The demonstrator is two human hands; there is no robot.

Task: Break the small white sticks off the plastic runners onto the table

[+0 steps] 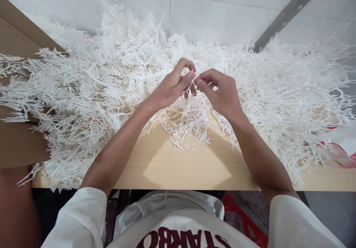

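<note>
My left hand (pixel 174 84) pinches a thin white branched strand (pixel 189 101) between thumb and fingers, above the middle of the table. Close beside it on the right, my right hand (pixel 219 90) has its thumb and index finger pressed together at the same strand. Below both hands, many short white sticks (pixel 186 129) lie scattered on the wooden table (pixel 186 166). A large tangled heap of white branched strands (pixel 91 81) spreads behind and to both sides of the hands.
Cardboard (pixel 22 144) stands at the left edge. Behind the heap is a tiled wall (pixel 189 14) with a slanted metal bar (pixel 289 14). A red and clear plastic bag (pixel 338 155) lies at the right. Part of another person's limb (pixel 15 203) shows at lower left.
</note>
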